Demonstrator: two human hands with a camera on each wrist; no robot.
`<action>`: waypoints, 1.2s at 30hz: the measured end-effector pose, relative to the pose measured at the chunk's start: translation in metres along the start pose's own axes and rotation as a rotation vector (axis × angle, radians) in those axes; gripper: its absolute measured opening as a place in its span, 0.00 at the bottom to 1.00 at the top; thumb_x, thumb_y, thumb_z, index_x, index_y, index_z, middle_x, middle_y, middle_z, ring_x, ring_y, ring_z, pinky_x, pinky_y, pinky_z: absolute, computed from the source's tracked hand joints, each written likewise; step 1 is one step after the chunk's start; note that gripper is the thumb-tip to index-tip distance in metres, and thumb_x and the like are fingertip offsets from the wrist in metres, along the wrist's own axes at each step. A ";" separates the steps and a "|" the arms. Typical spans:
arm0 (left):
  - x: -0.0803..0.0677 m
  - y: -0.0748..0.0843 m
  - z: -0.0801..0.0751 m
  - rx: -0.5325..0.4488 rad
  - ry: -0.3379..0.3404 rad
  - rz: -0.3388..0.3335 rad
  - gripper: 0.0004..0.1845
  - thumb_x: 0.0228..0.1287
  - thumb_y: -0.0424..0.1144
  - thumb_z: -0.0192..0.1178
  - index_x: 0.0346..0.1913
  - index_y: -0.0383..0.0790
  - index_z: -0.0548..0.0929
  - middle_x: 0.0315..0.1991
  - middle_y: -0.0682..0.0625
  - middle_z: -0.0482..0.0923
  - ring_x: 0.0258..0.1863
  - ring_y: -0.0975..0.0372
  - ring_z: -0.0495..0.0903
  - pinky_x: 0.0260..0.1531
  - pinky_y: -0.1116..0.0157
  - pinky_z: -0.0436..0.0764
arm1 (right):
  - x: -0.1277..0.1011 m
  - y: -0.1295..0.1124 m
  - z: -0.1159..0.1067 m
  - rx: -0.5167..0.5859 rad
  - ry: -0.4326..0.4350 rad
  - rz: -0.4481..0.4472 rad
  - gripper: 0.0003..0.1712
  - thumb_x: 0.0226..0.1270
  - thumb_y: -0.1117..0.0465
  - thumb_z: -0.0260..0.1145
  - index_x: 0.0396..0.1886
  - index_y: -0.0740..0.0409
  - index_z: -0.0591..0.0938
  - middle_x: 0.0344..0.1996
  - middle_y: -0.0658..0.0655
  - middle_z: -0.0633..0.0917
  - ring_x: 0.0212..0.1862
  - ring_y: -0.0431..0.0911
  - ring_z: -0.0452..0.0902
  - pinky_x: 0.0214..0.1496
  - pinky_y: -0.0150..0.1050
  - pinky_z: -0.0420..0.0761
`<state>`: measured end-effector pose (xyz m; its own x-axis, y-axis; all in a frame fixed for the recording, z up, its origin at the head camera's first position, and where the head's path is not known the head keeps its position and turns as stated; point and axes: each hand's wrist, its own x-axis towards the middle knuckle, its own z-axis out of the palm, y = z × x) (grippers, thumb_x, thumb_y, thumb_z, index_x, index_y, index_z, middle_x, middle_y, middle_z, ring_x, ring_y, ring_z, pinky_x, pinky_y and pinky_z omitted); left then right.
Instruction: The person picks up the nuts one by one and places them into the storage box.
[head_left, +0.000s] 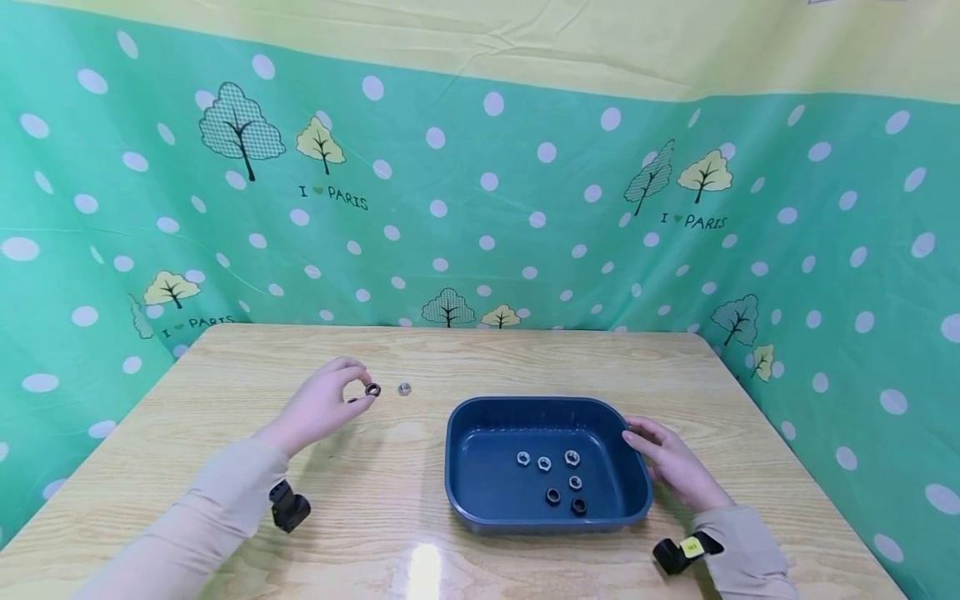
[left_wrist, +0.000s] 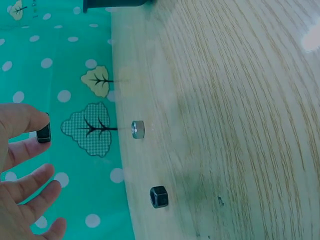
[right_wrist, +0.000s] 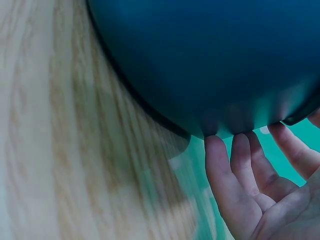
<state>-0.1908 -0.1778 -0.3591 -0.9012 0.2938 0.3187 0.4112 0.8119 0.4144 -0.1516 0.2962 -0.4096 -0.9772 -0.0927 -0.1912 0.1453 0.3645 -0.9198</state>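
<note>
My left hand (head_left: 362, 393) is raised a little above the wooden table (head_left: 390, 500) and pinches a black nut (head_left: 372, 389) between thumb and forefinger; the left wrist view shows that black nut (left_wrist: 44, 133) in the left hand (left_wrist: 34, 133), with the other fingers loosely spread. Just right of it a silver nut (head_left: 404, 388) lies on the table. The left wrist view shows this silver nut (left_wrist: 138, 129) and another black nut (left_wrist: 159, 196) lying on the wood. My right hand (head_left: 647, 443) rests with straight fingers (right_wrist: 220, 165) against the right wall of a dark blue tray (head_left: 459, 467), also seen as the tray (right_wrist: 210, 60).
Inside the tray lie several nuts, silver ones (head_left: 544, 463) and black ones (head_left: 552, 496). A green dotted cloth (head_left: 480, 208) hangs close behind and beside the table. A small black camera is strapped to each wrist.
</note>
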 end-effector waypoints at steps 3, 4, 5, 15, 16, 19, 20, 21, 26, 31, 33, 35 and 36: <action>0.001 0.003 0.000 -0.001 -0.004 0.004 0.09 0.59 0.38 0.63 0.40 0.37 0.82 0.49 0.40 0.76 0.49 0.46 0.76 0.50 0.48 0.74 | 0.000 0.000 0.000 0.001 0.003 0.000 0.33 0.72 0.52 0.54 0.68 0.67 0.61 0.61 0.68 0.69 0.53 0.48 0.72 0.47 0.39 0.80; 0.002 0.004 0.000 0.000 -0.004 0.005 0.08 0.59 0.38 0.63 0.39 0.37 0.82 0.49 0.39 0.76 0.50 0.46 0.76 0.50 0.48 0.74 | 0.000 0.000 0.000 0.003 0.002 -0.001 0.33 0.72 0.52 0.54 0.68 0.67 0.61 0.61 0.68 0.69 0.53 0.47 0.72 0.47 0.39 0.80; 0.003 0.005 0.000 0.000 -0.004 0.006 0.08 0.59 0.37 0.63 0.39 0.37 0.82 0.50 0.39 0.76 0.50 0.46 0.76 0.51 0.48 0.74 | 0.000 0.000 -0.001 0.004 0.002 -0.002 0.33 0.72 0.52 0.54 0.68 0.67 0.61 0.61 0.68 0.69 0.53 0.47 0.72 0.47 0.39 0.80; 0.011 0.020 -0.002 -0.013 -0.007 0.043 0.08 0.59 0.37 0.63 0.40 0.37 0.81 0.50 0.40 0.76 0.52 0.46 0.75 0.54 0.48 0.73 | 0.001 -0.001 -0.001 0.006 0.003 -0.010 0.33 0.72 0.52 0.54 0.68 0.67 0.61 0.61 0.68 0.69 0.52 0.47 0.72 0.46 0.38 0.80; 0.012 0.021 -0.002 -0.015 -0.009 0.048 0.08 0.59 0.37 0.63 0.40 0.37 0.81 0.51 0.40 0.76 0.53 0.46 0.75 0.55 0.48 0.73 | 0.001 -0.001 -0.001 0.005 0.004 -0.009 0.32 0.72 0.52 0.54 0.68 0.67 0.61 0.60 0.67 0.69 0.52 0.46 0.72 0.46 0.38 0.80; 0.016 0.027 -0.003 -0.018 -0.011 0.061 0.08 0.59 0.37 0.63 0.40 0.38 0.81 0.52 0.39 0.75 0.54 0.45 0.74 0.56 0.48 0.72 | 0.001 -0.002 -0.001 0.001 0.005 -0.008 0.32 0.72 0.52 0.54 0.68 0.67 0.61 0.60 0.67 0.69 0.52 0.47 0.72 0.47 0.38 0.79; 0.017 0.029 -0.003 -0.020 -0.012 0.063 0.08 0.59 0.37 0.63 0.40 0.38 0.81 0.53 0.39 0.75 0.54 0.45 0.74 0.56 0.48 0.72 | 0.001 -0.002 -0.001 -0.003 0.007 -0.007 0.32 0.72 0.52 0.54 0.68 0.67 0.61 0.60 0.67 0.70 0.53 0.47 0.72 0.47 0.39 0.79; 0.018 0.030 -0.003 -0.023 -0.013 0.065 0.08 0.59 0.37 0.63 0.40 0.38 0.81 0.53 0.39 0.75 0.55 0.45 0.74 0.56 0.48 0.72 | 0.000 -0.002 -0.001 -0.006 0.007 -0.007 0.32 0.72 0.52 0.54 0.68 0.66 0.61 0.60 0.67 0.70 0.53 0.48 0.72 0.48 0.40 0.79; 0.025 0.039 -0.003 -0.038 -0.010 0.083 0.09 0.59 0.39 0.64 0.40 0.38 0.81 0.52 0.41 0.76 0.53 0.46 0.75 0.55 0.49 0.73 | 0.000 -0.002 -0.001 -0.016 0.007 -0.009 0.32 0.72 0.52 0.54 0.68 0.66 0.61 0.61 0.67 0.70 0.54 0.49 0.71 0.49 0.42 0.79; 0.032 0.048 0.000 -0.035 -0.001 0.118 0.09 0.58 0.39 0.64 0.40 0.38 0.81 0.53 0.39 0.76 0.55 0.45 0.74 0.57 0.49 0.72 | 0.000 -0.002 -0.001 -0.009 0.009 -0.009 0.32 0.72 0.52 0.54 0.68 0.67 0.61 0.60 0.67 0.70 0.53 0.48 0.71 0.48 0.40 0.79; 0.034 0.052 0.000 -0.031 0.003 0.134 0.09 0.58 0.38 0.64 0.39 0.38 0.81 0.53 0.38 0.76 0.56 0.45 0.73 0.58 0.49 0.71 | 0.000 -0.002 -0.001 -0.013 0.011 -0.007 0.32 0.72 0.52 0.54 0.68 0.67 0.62 0.60 0.67 0.70 0.53 0.48 0.71 0.48 0.39 0.79; 0.035 0.057 0.001 -0.033 0.005 0.145 0.09 0.58 0.38 0.64 0.40 0.37 0.81 0.53 0.38 0.76 0.57 0.44 0.73 0.59 0.49 0.70 | 0.000 -0.001 0.000 -0.015 0.013 -0.007 0.32 0.72 0.52 0.54 0.67 0.67 0.62 0.60 0.67 0.70 0.53 0.48 0.71 0.48 0.39 0.78; 0.036 0.059 0.001 -0.035 0.006 0.150 0.09 0.58 0.38 0.64 0.39 0.37 0.81 0.53 0.38 0.76 0.57 0.44 0.73 0.59 0.49 0.70 | 0.000 -0.001 0.000 -0.015 0.012 -0.009 0.32 0.72 0.52 0.54 0.67 0.67 0.62 0.60 0.67 0.70 0.53 0.49 0.71 0.48 0.39 0.78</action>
<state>-0.1997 -0.1191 -0.3240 -0.8287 0.4070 0.3842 0.5454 0.7412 0.3914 -0.1514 0.2963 -0.4086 -0.9802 -0.0847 -0.1788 0.1345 0.3773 -0.9163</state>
